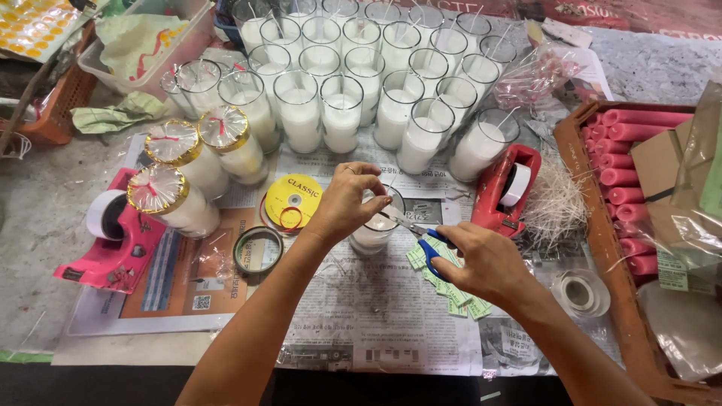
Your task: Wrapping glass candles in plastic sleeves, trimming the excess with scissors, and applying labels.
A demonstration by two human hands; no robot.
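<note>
Head view: left hand (347, 199) pinches the wick over the glass candle (374, 229); just beside it, right hand (481, 259) grips blue-handled scissors (421, 237).

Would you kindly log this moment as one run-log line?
left hand: pinching wick above glass candle | right hand: blue-handled scissors, blades at wick | surroundings: newspaper, red tape dispenser

My left hand (347, 201) curls fingertips down at frame centre; my right hand (485, 263), just lower right, grips closed.
</note>
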